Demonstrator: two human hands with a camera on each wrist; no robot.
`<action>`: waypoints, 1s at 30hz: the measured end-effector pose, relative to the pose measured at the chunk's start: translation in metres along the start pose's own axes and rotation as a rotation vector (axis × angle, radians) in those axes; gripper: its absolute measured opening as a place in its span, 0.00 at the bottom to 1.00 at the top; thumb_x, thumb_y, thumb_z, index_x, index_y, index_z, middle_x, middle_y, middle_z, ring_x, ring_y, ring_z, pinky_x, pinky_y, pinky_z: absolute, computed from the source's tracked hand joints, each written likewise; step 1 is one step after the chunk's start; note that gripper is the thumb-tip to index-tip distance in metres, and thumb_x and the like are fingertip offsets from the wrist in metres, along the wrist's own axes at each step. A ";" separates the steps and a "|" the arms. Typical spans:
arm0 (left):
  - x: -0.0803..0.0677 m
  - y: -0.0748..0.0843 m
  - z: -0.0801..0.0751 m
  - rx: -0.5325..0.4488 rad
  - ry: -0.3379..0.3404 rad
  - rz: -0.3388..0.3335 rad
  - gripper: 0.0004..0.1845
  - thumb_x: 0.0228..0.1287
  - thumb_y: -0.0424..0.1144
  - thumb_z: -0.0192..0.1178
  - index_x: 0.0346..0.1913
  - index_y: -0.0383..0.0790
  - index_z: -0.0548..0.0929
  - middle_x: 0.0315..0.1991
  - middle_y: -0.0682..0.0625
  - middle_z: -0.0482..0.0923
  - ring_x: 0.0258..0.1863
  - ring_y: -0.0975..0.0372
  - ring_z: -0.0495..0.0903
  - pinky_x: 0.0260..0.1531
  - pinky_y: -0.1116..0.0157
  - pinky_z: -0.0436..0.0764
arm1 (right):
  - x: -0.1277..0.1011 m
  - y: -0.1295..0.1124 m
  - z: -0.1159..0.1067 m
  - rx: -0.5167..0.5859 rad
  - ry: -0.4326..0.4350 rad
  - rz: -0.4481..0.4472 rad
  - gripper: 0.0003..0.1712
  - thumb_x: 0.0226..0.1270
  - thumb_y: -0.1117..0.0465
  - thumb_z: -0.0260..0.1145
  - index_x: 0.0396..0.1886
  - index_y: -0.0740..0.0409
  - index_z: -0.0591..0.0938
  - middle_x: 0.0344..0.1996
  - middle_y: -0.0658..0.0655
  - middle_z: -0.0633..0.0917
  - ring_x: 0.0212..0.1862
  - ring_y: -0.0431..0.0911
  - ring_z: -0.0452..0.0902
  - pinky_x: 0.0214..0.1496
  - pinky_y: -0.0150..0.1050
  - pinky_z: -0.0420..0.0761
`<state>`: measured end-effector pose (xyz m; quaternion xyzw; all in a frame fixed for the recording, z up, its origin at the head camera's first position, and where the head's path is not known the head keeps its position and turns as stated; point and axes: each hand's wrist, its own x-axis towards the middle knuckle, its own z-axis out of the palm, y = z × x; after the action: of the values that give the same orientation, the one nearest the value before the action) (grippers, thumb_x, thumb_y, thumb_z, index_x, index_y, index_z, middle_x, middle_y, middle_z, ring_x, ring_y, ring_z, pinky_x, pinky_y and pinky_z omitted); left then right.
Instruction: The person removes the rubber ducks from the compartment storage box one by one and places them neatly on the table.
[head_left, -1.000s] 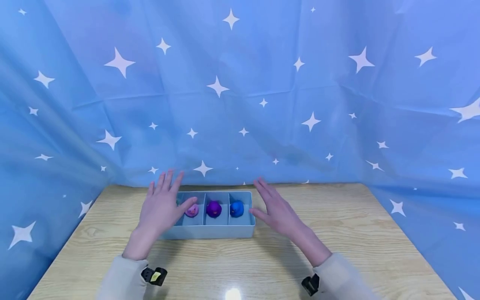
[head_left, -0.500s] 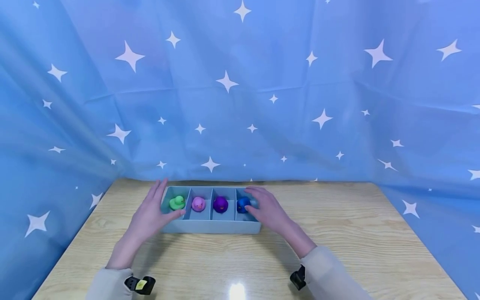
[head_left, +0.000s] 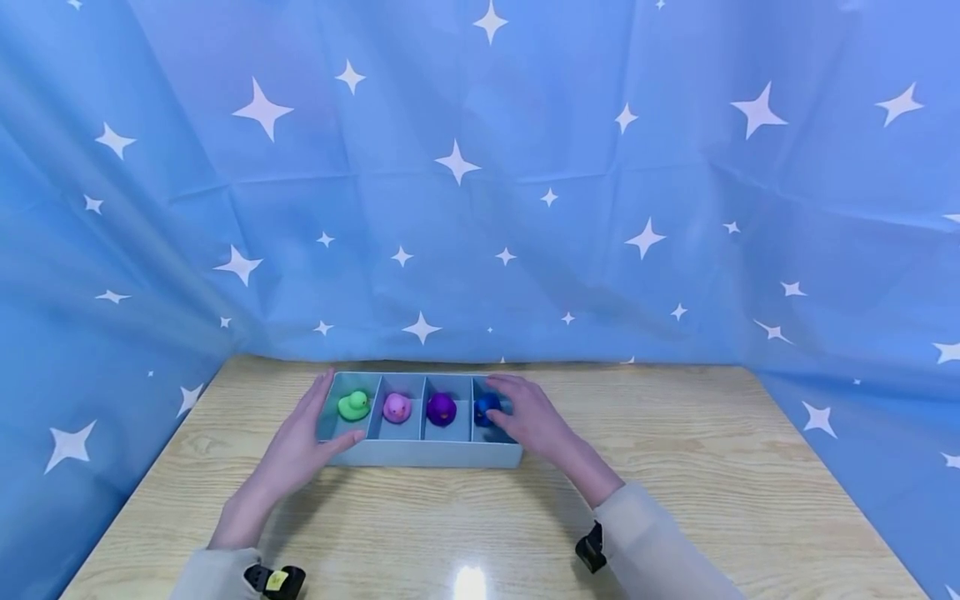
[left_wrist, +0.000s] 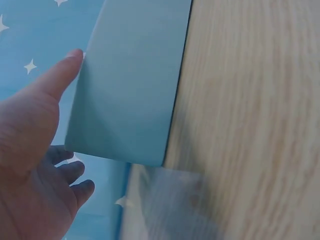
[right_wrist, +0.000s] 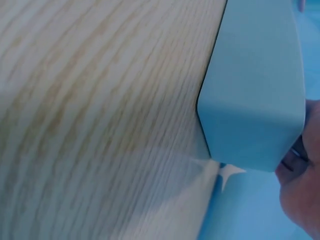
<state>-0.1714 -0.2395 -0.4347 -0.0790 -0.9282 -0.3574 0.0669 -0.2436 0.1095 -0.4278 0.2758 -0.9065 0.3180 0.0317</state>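
My left hand (head_left: 300, 446) now lies against the left end of the pale blue plastic four-compartment tray (head_left: 420, 454), fingers straight and together along its outer wall, thumb laid on the near rim; a second ago this hand hovered spread above the tray and hid its leftmost compartment. My right hand (head_left: 534, 421) has likewise come down from an open hover to the right end, its fingers curved over the far right corner; the left wrist view confirms my thumb (left_wrist: 60, 75) on the tray's edge, while the right wrist view shows only a sliver of that hand, so I cannot tell how firmly it grips. The tray sits at the far middle of the light wooden table (head_left: 675, 500), holding, left to right, a green rubber duck (head_left: 353, 406), a pink rubber duck (head_left: 397, 407), a purple rubber duck (head_left: 441, 408) and a blue rubber duck (head_left: 486, 407), the last partly behind my right fingers. I judge that both hands have bracketed the tray and are placed to grasp it by its ends.
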 end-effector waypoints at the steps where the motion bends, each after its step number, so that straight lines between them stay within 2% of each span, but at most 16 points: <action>1: -0.001 -0.002 0.001 -0.008 0.000 -0.001 0.56 0.67 0.55 0.69 0.84 0.39 0.44 0.81 0.32 0.44 0.77 0.34 0.49 0.70 0.33 0.57 | 0.001 0.000 0.000 -0.001 -0.002 0.000 0.28 0.69 0.66 0.71 0.66 0.68 0.78 0.66 0.66 0.78 0.69 0.62 0.71 0.72 0.57 0.69; 9: 0.000 -0.006 0.010 -0.126 0.001 -0.009 0.50 0.74 0.54 0.62 0.83 0.36 0.44 0.81 0.31 0.45 0.77 0.35 0.49 0.71 0.36 0.56 | 0.003 0.002 0.005 0.031 -0.019 -0.004 0.24 0.71 0.67 0.69 0.65 0.68 0.79 0.63 0.65 0.81 0.68 0.60 0.72 0.69 0.56 0.72; 19: 0.004 -0.007 0.016 -0.177 0.002 -0.105 0.50 0.75 0.57 0.58 0.84 0.40 0.41 0.81 0.33 0.43 0.78 0.36 0.46 0.73 0.37 0.53 | 0.006 0.004 0.007 0.046 -0.051 0.011 0.27 0.69 0.67 0.71 0.66 0.70 0.78 0.64 0.66 0.80 0.68 0.62 0.71 0.70 0.57 0.71; 26: 0.002 -0.010 0.020 -0.222 -0.030 -0.214 0.48 0.77 0.59 0.56 0.84 0.47 0.38 0.81 0.33 0.43 0.78 0.35 0.45 0.72 0.36 0.53 | 0.008 0.006 0.010 0.046 -0.061 0.023 0.27 0.69 0.66 0.72 0.66 0.69 0.78 0.64 0.65 0.80 0.70 0.63 0.68 0.73 0.59 0.66; 30: 0.003 -0.012 0.021 -0.239 -0.034 -0.223 0.48 0.77 0.58 0.56 0.84 0.46 0.38 0.81 0.32 0.44 0.77 0.34 0.46 0.72 0.36 0.53 | 0.009 0.005 0.010 0.035 -0.061 0.035 0.27 0.68 0.67 0.72 0.65 0.69 0.79 0.63 0.65 0.81 0.70 0.63 0.69 0.74 0.58 0.64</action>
<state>-0.1777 -0.2338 -0.4579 0.0112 -0.8830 -0.4693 0.0011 -0.2523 0.1026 -0.4371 0.2699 -0.9062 0.3255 -0.0066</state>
